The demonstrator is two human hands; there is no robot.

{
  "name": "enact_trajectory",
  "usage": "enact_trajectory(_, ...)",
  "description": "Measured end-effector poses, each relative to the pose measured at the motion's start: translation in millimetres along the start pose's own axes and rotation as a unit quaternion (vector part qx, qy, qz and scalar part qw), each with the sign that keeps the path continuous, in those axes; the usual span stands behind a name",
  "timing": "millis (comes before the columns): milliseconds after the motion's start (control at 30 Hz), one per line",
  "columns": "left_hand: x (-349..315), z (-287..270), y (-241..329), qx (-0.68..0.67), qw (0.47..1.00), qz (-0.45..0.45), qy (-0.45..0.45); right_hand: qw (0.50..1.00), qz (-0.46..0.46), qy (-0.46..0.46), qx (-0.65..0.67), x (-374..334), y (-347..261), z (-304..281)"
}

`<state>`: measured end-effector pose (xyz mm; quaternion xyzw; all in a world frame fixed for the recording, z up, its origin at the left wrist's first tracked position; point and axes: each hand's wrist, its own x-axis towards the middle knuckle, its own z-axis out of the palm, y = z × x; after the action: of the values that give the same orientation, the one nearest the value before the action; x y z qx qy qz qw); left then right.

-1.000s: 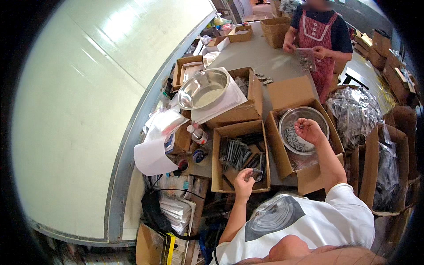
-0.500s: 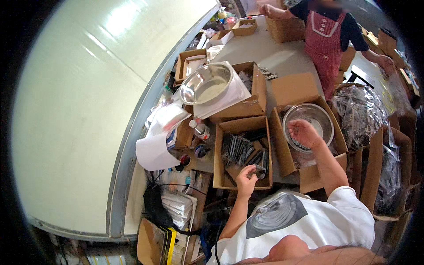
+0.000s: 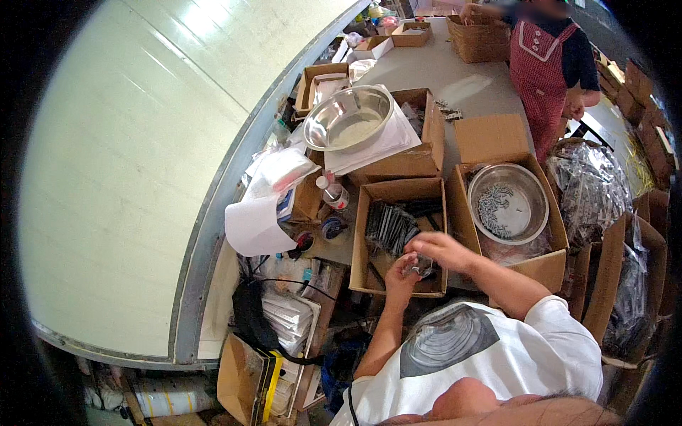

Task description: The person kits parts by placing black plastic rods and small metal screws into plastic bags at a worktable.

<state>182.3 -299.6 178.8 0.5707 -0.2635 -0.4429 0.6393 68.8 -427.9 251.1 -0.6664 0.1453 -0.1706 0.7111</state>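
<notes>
Over the near edge of an open cardboard box (image 3: 360,231), my left hand (image 3: 402,275) is closed on a small clear plastic bag (image 3: 423,267). My right hand (image 3: 446,250) meets it there, fingers bent together at the bag's top; anything in them is too small to make out. In the box lie flat dark pieces (image 3: 389,227), stacked in a row and apparently in clear wrapping. To the right, a steel bowl (image 3: 529,213) sits in another cardboard box (image 3: 463,220). Small silvery screws (image 3: 495,210) are heaped at the bowl's left side.
Left of the boxes are a plastic bottle (image 3: 332,193), rolls of tape (image 3: 332,227) and papers (image 3: 256,231). Behind, an empty steel bowl (image 3: 348,117) rests on paper over a box. Bagged parts (image 3: 590,174) crowd the right. A co-worker in a red apron (image 3: 538,78) stands beyond.
My right hand has left the screw bowl and come left to the bag in my left hand. The co-worker's outstretched arm has drawn in. The whole view has shifted slightly.
</notes>
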Motion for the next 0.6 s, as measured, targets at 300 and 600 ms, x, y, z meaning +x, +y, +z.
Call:
enact_trajectory(300, 3, 2, 2, 0.046, 0.999, 0.015, -0.009, 0.774, 0.217, 0.22, -0.552, -26, 63, -186)
enact_trajectory(600, 4, 1, 6, 0.047, 0.999, 0.0, -0.02, 0.809, 0.253, 0.14, -0.512, -29, 109, -214)
